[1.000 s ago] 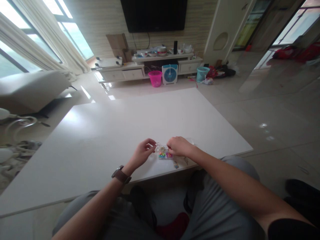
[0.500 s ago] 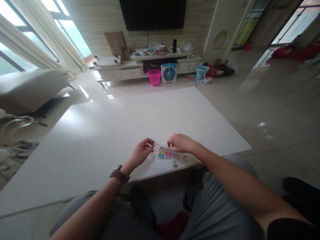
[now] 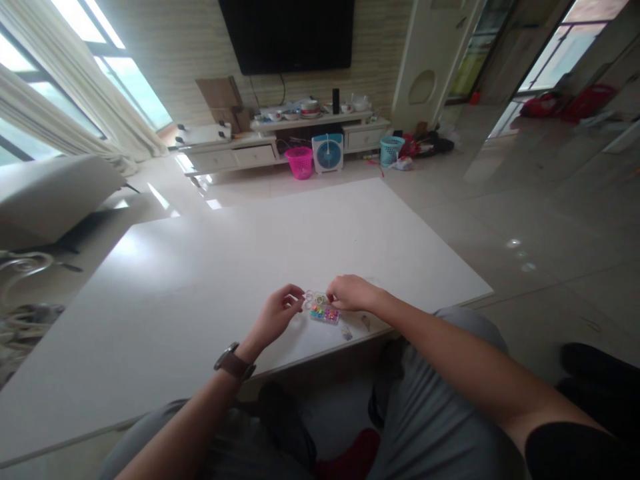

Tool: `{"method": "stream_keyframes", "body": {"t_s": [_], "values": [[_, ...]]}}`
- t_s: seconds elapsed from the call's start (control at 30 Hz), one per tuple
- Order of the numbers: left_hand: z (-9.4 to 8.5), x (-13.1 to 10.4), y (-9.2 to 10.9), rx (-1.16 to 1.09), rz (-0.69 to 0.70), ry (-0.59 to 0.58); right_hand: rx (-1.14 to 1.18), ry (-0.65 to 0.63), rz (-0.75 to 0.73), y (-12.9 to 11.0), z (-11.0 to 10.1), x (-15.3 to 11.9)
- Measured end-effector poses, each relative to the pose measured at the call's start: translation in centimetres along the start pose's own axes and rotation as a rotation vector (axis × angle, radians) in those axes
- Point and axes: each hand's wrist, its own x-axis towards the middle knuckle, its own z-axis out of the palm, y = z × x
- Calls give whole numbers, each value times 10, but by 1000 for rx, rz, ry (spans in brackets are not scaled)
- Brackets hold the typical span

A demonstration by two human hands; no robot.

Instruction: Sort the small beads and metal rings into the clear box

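Both hands are bent over a small clear case (image 3: 324, 322) near the close edge of the white counter (image 3: 225, 280). From the left, a brown-strapped watch (image 3: 234, 362) sits on the left wrist. Past it, the left hand (image 3: 279, 312) has its fingers curled and its thumb apart from the forefinger, the tips at a few pale rings (image 3: 309, 300) by the left side of the case.

The case comes next, lying slightly askew to the counter's edge. In its near row, the left compartment holds orange, green and blue beads (image 3: 317, 311), the right one pink and purple beads (image 3: 331, 315); a round, pale yellow-green item (image 3: 320, 299) shows in the far left part. The right hand (image 3: 350, 293) is palm down at the far right part, partly covering it, fingers bent downward. At this size I cannot tell whether either hand is pinching something.

Between the case and the counter's edge lies a small charm (image 3: 347, 333) with some blue on it, and to its right a brownish charm (image 3: 366, 323).

Beyond the counter, again left to right, a pink basket (image 3: 299, 163), a blue and white fan (image 3: 328, 153) and a light blue basket (image 3: 391, 151) stand on the floor (image 3: 440, 200).
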Motion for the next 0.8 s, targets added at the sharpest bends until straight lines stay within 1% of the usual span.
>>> {"method": "stream_keyframes", "body": {"t_s": [0.23, 0.4, 0.5, 0.6, 0.7, 0.8], "values": [[-1, 1, 2, 8, 5, 7, 10, 54, 12, 0, -2, 1], [-2, 1, -4, 60, 16, 18, 25, 29, 0, 1, -1, 0], [-3, 1, -7, 185, 48, 36, 25, 9, -7, 1, -1, -2], [-4, -1, -8, 362, 120, 28, 4, -15, -22, 1, -4, -3], [-2, -2, -10, 487, 173, -11, 10, 38, -38, 1, -10, -5], [0, -1, -16, 559, 189, -42, 11, 100, -37, 1, -14, -7]]}}
